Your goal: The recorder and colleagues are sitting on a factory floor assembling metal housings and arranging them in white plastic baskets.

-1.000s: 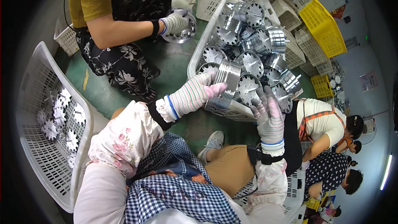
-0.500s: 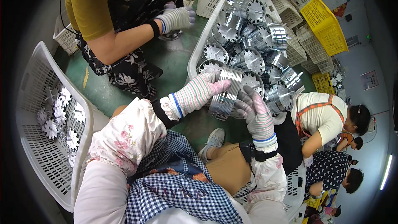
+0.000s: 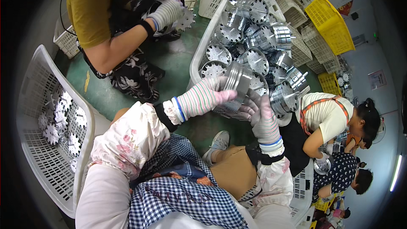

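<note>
My left hand [image 3: 206, 96], in a striped knit glove, is closed round the side of a stack of thin silvery metal plates [image 3: 237, 80], its thumb laid across the edge. The stack is tilted and slightly smeared by motion. My right hand [image 3: 265, 123], gloved alike, has its fingers against the lower right side of the stack, partly blurred, with its thumb pointing up. Just beyond lies a white plastic crate [image 3: 196, 65] heaped with shiny metal cylinders [image 3: 256, 60] that have toothed round ends and thin pins.
A white crate [image 3: 91, 121] at my left holds star-shaped metal plates [image 3: 61, 118]. Across from me a person [image 3: 91, 12] in a mustard top handles a toothed metal part [image 3: 186, 19]. Yellow crates [image 3: 330, 23] stand at the far right. Co-workers [image 3: 326, 114] sit on my right.
The stack has turned in my left hand. My right hand's fingers have moved left onto its lower side. The person opposite has drawn their gloved hand up and left.
</note>
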The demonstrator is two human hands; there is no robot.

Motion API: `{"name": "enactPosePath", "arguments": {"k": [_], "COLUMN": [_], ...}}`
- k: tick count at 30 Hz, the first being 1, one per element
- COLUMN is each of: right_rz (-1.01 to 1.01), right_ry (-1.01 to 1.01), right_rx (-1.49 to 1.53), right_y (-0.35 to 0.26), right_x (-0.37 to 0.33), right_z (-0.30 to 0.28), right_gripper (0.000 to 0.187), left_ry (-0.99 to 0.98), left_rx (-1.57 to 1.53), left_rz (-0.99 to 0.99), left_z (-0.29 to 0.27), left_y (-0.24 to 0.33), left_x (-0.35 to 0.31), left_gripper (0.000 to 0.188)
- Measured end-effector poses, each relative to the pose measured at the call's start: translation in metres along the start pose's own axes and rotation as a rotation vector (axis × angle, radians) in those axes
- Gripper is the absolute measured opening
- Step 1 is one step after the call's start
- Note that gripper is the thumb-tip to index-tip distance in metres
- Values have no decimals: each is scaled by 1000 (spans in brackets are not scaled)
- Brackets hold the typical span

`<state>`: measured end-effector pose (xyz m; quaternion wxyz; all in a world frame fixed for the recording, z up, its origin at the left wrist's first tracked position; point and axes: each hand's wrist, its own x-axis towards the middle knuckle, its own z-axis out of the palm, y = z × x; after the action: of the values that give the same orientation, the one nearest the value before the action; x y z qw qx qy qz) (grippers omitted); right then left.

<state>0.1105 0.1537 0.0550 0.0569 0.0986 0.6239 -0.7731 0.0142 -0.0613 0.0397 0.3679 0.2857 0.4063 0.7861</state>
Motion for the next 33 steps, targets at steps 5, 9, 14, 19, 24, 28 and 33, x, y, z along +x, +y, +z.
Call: {"name": "enactPosePath", "arguments": {"k": [5,9,14,19,24,28,33], "right_rz": [-111,-302,-260,-274,-23,128,-191], "right_ry": [5,6,-39,-112,13,-135,47], "right_rx": [231,-24,-27,132,-407,-388,-432], "right_y": [-17,-10,-8,-22,-42,-50,-126], "right_x": [3,-10,-24,-28,-26,21,145], "right_z": [19,19,16,25,27,-9,-50], "right_gripper": [66,37,48,53,47,48,51], "left_ry": [-46,-3,51,-31,235,308,162], "left_rx": [621,1129,1453,1729,1686,1725,1652], "left_rz": [40,446,555,659,483,267,14], "left_z": [-9,-21,-29,-30,-24,-32,-28], "left_y": [-26,-45,-34,-30,-34,-32,-30], "left_x": [-4,6,11,13,7,-2,7], "left_gripper": [28,40,39,34,49,64,61]}}
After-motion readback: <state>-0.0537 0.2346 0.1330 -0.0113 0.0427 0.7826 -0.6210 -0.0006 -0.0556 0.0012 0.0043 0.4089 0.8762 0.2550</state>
